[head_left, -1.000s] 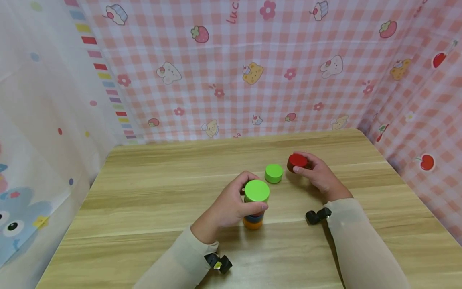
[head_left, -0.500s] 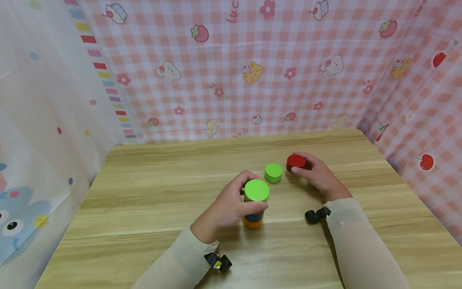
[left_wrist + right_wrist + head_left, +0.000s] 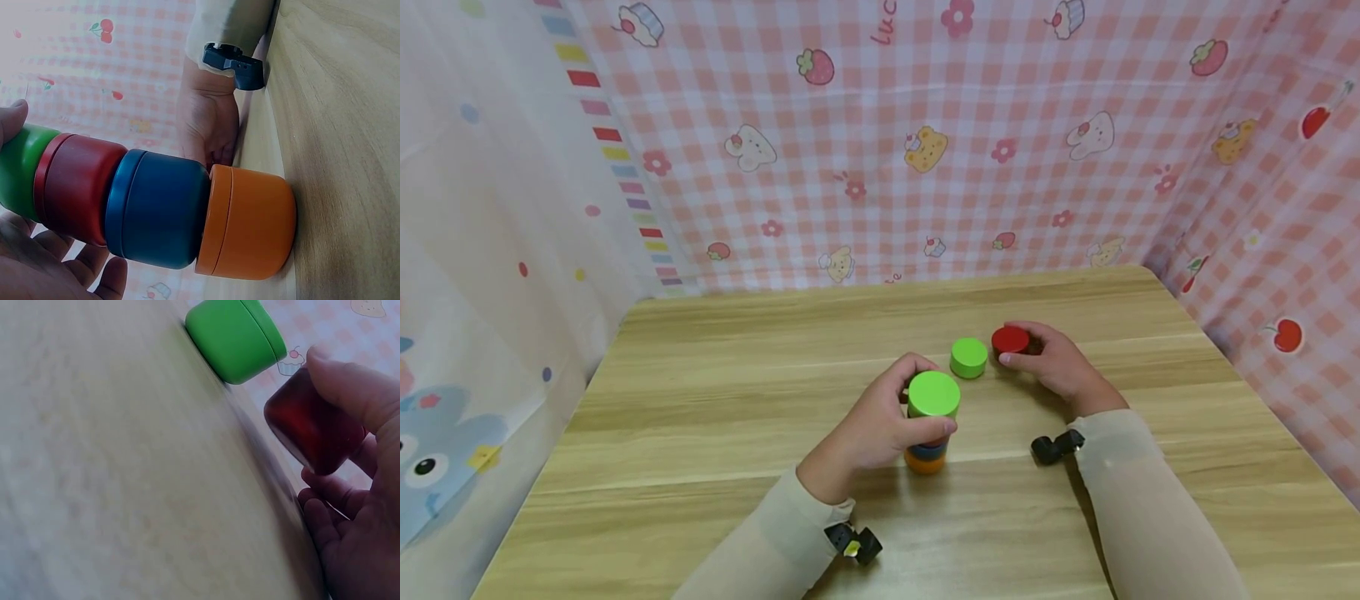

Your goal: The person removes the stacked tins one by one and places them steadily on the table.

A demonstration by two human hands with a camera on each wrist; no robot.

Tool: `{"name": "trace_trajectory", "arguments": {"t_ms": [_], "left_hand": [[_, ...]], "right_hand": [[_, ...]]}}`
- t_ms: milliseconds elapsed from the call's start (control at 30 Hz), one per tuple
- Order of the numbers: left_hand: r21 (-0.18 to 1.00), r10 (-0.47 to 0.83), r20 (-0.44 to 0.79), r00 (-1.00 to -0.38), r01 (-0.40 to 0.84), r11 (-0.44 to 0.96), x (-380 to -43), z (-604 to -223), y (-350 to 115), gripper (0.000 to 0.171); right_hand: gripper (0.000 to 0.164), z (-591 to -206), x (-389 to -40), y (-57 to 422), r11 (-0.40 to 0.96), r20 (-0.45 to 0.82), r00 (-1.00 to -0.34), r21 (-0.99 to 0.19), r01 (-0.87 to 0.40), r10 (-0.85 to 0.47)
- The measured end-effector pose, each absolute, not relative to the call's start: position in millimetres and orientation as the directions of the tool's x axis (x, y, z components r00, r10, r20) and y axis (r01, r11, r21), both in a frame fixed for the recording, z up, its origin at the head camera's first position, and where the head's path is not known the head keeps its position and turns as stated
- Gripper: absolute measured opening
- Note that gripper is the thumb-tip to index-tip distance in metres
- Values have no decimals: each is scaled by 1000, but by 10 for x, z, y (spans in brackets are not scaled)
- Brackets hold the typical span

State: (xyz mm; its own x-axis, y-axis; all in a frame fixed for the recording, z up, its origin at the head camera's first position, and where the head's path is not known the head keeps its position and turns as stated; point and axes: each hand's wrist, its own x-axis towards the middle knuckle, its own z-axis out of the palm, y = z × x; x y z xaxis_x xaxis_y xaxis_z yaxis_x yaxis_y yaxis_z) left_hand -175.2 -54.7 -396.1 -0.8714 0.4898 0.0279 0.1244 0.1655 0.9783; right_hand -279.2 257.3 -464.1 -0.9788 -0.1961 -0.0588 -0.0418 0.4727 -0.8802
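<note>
A stack of small lidded jars stands on the table: an orange jar [image 3: 250, 222] at the bottom, then a blue jar [image 3: 161, 209], a red jar [image 3: 84, 187] and a green jar [image 3: 933, 395] on top. My left hand [image 3: 883, 417] grips the stack at the green jar, thumb in front; its farther fingers are partly hidden. My right hand [image 3: 1056, 367] pinches another red jar [image 3: 312, 422] between thumb and fingers. In the right wrist view this jar hangs just above the table, slightly tilted. Close to its left sits a second green jar [image 3: 968, 358], apart from it.
The wood-grain table [image 3: 715, 400] reaches back to a pink checked cloth [image 3: 865, 108]. A white dotted cloth [image 3: 497, 208] hangs on the left. Each sleeve carries a black wrist camera [image 3: 1057, 447].
My right hand has moved a little to the left and down with the red jar, closer to the lone green jar. The left hand and the stack have stayed in place.
</note>
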Motion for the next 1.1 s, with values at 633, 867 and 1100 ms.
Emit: {"name": "trace_trajectory", "arguments": {"t_ms": [633, 867, 1100], "left_hand": [[978, 492, 51, -869, 145, 153, -1763, -3980, -549, 48], [975, 491, 61, -869, 158, 159, -1767, -3999, -555, 49], [972, 489, 67, -870, 168, 166, -1768, -3997, -558, 50]], "right_hand": [[67, -4655, -2815, 2561, 524, -93, -979, -851, -16, -182], [68, -4647, -2807, 2557, 560, -133, -976, -828, 14, -172], [68, -4624, -2796, 2552, 583, -145, -974, -812, 18, -173]]}}
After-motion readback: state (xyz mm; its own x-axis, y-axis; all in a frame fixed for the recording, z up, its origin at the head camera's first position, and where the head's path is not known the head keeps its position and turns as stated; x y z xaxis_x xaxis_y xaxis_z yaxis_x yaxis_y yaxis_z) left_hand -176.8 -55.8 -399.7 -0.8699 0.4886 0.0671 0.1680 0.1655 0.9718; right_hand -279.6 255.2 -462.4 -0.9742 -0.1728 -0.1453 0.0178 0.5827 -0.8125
